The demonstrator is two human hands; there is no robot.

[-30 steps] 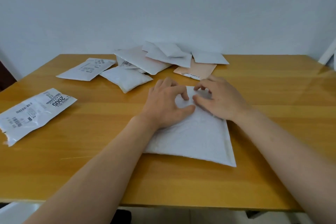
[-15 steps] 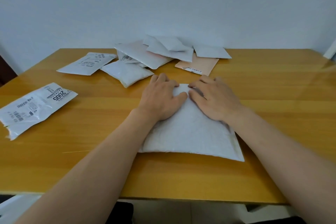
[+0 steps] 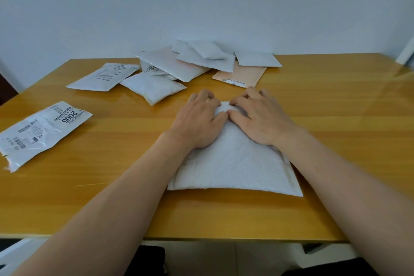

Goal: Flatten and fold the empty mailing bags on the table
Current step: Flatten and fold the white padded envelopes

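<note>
Right now both hands are pressing down on the far end of the white padded bag, which is lying at centre frame, a bit below the middle, on the table. Left hand is sitting on the bag's upper-left part, right hand on its upper-right, thumbs nearly meeting in the middle. Fingers on both are bent over the far edge w/ palms flat on the bag; can't tell whether they're gripping that edge or just pushing on it. Bag's long axis is running away from the person, toward the top of the frame, tilted slightly; near edge is lying close to the table's front edge, between the forearms. Both hands look about equally near the far edge, so a fold would prob. mean drawing that edge back toward the near one, w/ the crease running left-right.

Surface is glossy yellow wood, so the bag may be sliding under the push. Upper centre of frame: a pile of other bags, white plus one tan, overlapping each other, well apart from the hands. A labelled bag is lying at the left edge. Behind, a plain pale wall.
</note>
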